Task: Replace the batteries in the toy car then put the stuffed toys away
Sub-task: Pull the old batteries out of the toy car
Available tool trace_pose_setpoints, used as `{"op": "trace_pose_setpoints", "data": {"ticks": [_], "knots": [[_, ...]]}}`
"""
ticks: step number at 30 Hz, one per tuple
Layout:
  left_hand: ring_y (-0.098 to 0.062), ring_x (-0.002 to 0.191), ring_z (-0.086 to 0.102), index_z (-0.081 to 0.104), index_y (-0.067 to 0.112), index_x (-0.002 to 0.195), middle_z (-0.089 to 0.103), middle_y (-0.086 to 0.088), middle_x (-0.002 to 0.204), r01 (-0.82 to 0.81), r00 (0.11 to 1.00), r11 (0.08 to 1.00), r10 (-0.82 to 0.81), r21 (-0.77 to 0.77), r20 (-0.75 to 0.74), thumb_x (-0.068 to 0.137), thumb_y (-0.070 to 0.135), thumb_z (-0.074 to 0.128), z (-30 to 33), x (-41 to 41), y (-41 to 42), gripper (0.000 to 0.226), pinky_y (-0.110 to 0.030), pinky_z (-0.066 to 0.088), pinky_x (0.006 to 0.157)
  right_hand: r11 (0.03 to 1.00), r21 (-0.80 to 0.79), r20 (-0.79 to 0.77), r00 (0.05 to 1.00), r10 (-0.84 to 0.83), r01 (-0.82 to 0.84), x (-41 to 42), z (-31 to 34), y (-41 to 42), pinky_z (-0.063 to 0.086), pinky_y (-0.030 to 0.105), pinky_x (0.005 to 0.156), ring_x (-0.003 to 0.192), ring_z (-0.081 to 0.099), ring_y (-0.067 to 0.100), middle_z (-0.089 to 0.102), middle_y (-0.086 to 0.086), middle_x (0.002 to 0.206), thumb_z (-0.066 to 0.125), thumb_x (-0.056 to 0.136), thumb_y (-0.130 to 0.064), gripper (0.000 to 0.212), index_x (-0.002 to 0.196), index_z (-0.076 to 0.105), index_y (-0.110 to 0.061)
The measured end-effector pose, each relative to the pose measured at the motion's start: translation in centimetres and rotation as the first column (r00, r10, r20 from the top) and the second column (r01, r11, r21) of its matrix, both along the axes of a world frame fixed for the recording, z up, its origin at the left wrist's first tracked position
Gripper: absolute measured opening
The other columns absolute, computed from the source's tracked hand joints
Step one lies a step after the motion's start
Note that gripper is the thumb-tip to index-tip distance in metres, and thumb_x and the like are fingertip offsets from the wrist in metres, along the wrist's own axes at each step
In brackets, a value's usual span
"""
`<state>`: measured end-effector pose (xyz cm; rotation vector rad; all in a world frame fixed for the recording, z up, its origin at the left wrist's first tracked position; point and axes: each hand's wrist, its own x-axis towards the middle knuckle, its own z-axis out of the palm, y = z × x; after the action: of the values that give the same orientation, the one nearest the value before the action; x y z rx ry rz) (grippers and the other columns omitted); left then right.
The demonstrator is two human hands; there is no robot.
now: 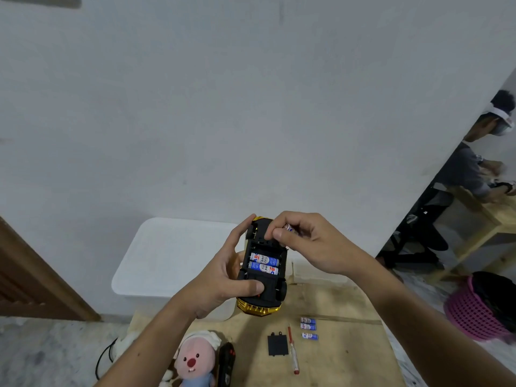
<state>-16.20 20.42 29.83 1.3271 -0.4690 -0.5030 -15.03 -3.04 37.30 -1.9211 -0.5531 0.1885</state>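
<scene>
My left hand (223, 277) grips a gold toy car (262, 280), held upside down above the wooden table (343, 350). Its black underside faces me and the battery bay is uncovered, with two blue-and-white batteries (264, 263) lying in it. My right hand (301, 241) pinches another battery (290, 228) over the far end of the bay. Three more batteries (308, 328) lie on the table. The black battery cover (277, 344) and a red-handled screwdriver (293, 350) lie beside them. A pink stuffed toy (195, 361) sits at the near left edge.
A white lidded storage bin (167, 255) stands behind the table against the wall. A black remote control (226, 364) lies next to the pink toy. A pink laundry basket (480, 311) stands on the floor at right, below a mirror. A brown door is at left.
</scene>
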Motion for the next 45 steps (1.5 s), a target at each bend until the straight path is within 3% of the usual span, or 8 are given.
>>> {"op": "trace_pose_setpoints", "data": {"ticks": [9, 16, 22, 25, 27, 29, 39, 45], "knots": [[-0.042, 0.126, 0.064, 0.028, 0.048, 0.16, 0.062, -0.021, 0.142, -0.001, 0.999, 1.0, 0.001, -0.011, -0.042, 0.078, 0.004, 0.084, -0.3, -0.3, 0.1, 0.109, -0.053, 0.053, 0.106, 0.991, -0.123, 0.093, 0.994, 0.061, -0.049, -0.2, 0.5, 1.2, 0.052, 0.018, 0.08, 0.101, 0.068, 0.012, 0.069, -0.01, 0.103, 0.064, 0.1, -0.003, 0.02, 0.104, 0.079, -0.015], [-0.038, 0.125, 0.065, 0.028, 0.036, 0.163, 0.063, -0.018, 0.143, 0.021, 0.997, 0.999, -0.023, -0.026, -0.075, 0.076, 0.005, 0.082, 0.2, -0.3, -0.4, 0.106, -0.045, 0.054, 0.101, 0.973, -0.205, 0.148, 0.979, 0.139, -0.108, 0.2, 0.5, 2.0, 0.055, 0.019, 0.078, 0.094, 0.07, 0.007, 0.07, -0.027, 0.098, 0.063, 0.098, 0.002, 0.022, 0.101, 0.08, -0.012], [-0.038, 0.12, 0.067, 0.032, 0.025, 0.161, 0.065, -0.019, 0.14, 0.031, 0.996, 0.998, -0.035, -0.057, -0.079, 0.075, 0.004, 0.08, 0.3, -0.1, -0.6, 0.101, -0.043, 0.057, 0.097, 0.94, -0.317, 0.211, 0.957, 0.2, -0.126, 0.5, 0.8, 2.2, 0.055, 0.023, 0.075, 0.088, 0.07, 0.007, 0.074, -0.014, 0.105, 0.062, 0.095, 0.002, 0.025, 0.099, 0.079, -0.016], [-0.035, 0.115, 0.069, 0.036, 0.019, 0.158, 0.067, -0.018, 0.133, 0.034, 0.995, 0.998, -0.04, -0.059, -0.094, 0.074, 0.002, 0.08, 0.1, -0.1, -0.5, 0.097, -0.04, 0.059, 0.093, 0.928, -0.347, 0.223, 0.949, 0.224, -0.137, 0.4, 0.3, 2.5, 0.058, 0.04, 0.073, 0.083, 0.071, 0.017, 0.074, -0.003, 0.107, 0.057, 0.09, -0.003, 0.029, 0.095, 0.077, -0.022], [-0.034, 0.111, 0.071, 0.038, 0.018, 0.157, 0.069, -0.019, 0.128, 0.034, 0.994, 0.998, -0.04, -0.055, -0.101, 0.074, 0.001, 0.08, -0.1, -0.1, -0.5, 0.095, -0.04, 0.059, 0.09, 0.928, -0.347, 0.238, 0.945, 0.226, -0.134, 0.3, -0.3, 2.6, 0.056, 0.049, 0.072, 0.086, 0.071, 0.028, 0.073, -0.006, 0.102, 0.055, 0.089, -0.002, 0.03, 0.093, 0.076, -0.024], [-0.034, 0.109, 0.072, 0.039, 0.018, 0.157, 0.07, -0.021, 0.126, 0.034, 0.994, 0.998, -0.04, -0.057, -0.103, 0.074, -0.001, 0.08, -0.2, -0.1, -0.5, 0.094, -0.04, 0.059, 0.09, 0.935, -0.332, 0.236, 0.948, 0.214, -0.128, 0.3, -0.6, 2.6, 0.056, 0.05, 0.072, 0.087, 0.07, 0.024, 0.072, -0.008, 0.1, 0.055, 0.088, 0.001, 0.031, 0.092, 0.075, -0.023], [-0.04, 0.111, 0.064, 0.04, 0.016, 0.157, 0.066, -0.024, 0.13, 0.019, 0.996, 0.998, -0.024, -0.063, -0.089, 0.074, -0.002, 0.078, -0.3, 0.3, -0.7, 0.093, -0.044, 0.056, 0.095, 0.94, -0.304, 0.196, 0.955, 0.22, -0.154, 0.6, -0.2, 2.7, 0.057, 0.046, 0.081, 0.097, 0.07, 0.019, 0.072, -0.008, 0.102, 0.061, 0.086, 0.003, 0.027, 0.094, 0.077, -0.017], [-0.04, 0.12, 0.062, 0.035, 0.016, 0.16, 0.06, -0.027, 0.141, 0.043, 0.996, 0.997, -0.047, -0.058, -0.07, 0.076, -0.002, 0.079, 0.0, 0.5, -0.5, 0.096, -0.047, 0.051, 0.102, 0.946, -0.254, 0.156, 0.957, 0.246, -0.202, 0.6, -0.2, 2.3, 0.056, 0.042, 0.091, 0.115, 0.068, 0.021, 0.072, -0.01, 0.113, 0.069, 0.088, 0.002, 0.021, 0.097, 0.076, -0.016]]}}
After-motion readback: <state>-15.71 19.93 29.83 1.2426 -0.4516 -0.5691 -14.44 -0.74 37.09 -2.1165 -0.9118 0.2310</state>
